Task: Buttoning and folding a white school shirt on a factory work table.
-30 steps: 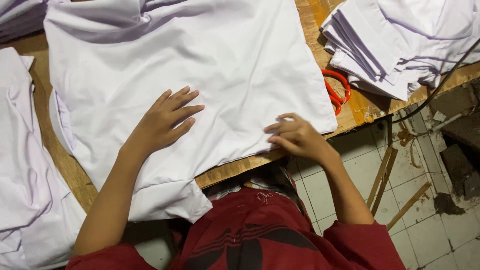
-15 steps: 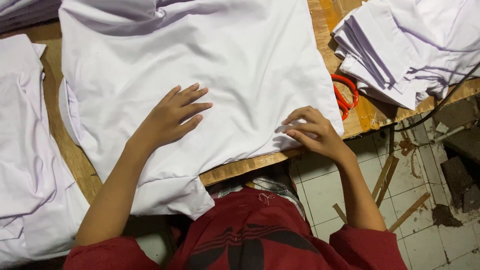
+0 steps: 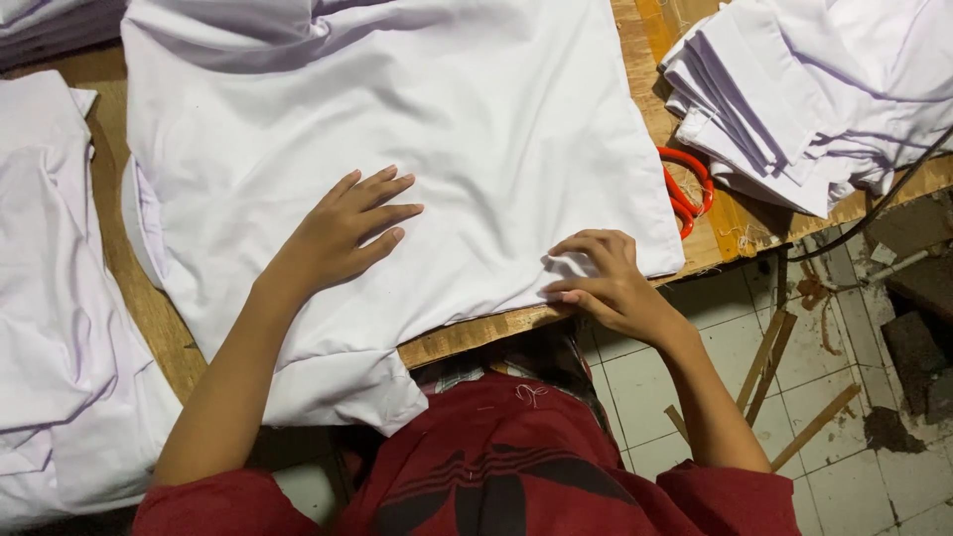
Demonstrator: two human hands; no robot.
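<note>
Wearing a dark red shirt (image 3: 496, 476), the person stands at the near edge of the wooden counter (image 3: 476, 335), both bare forearms reaching forward over it. Nearest, the right hand (image 3: 606, 283) sits at the counter's front edge with its fingers (image 3: 581, 246) curled and closed on the near right hem of the white garment (image 3: 417, 129), bunching a small fold of cloth under the fingertips. A little farther in, the left hand (image 3: 342, 233) lies flat on the same garment, palm down, fingers spread open and gripping nothing, pressing the fabric against the counter.

The white garment is spread wide across the middle of the counter, mostly smooth with a few creases, and its near left corner hangs over the front edge beside the left forearm. Just beside its right edge, a pair of orange-handled scissors (image 3: 687, 189) rests on the bare wood, partly tucked under the cloth. To the left, more white cloth (image 3: 50, 298) lies loosely heaped and droops off the counter. Farther right, a stack of folded white pieces (image 3: 794, 89) sits at the counter's far right corner, with a dark cable (image 3: 874, 213) running down past it. Below on the right, a tiled floor (image 3: 874, 486) shows, with thin wooden sticks (image 3: 769, 362) lying on it.
</note>
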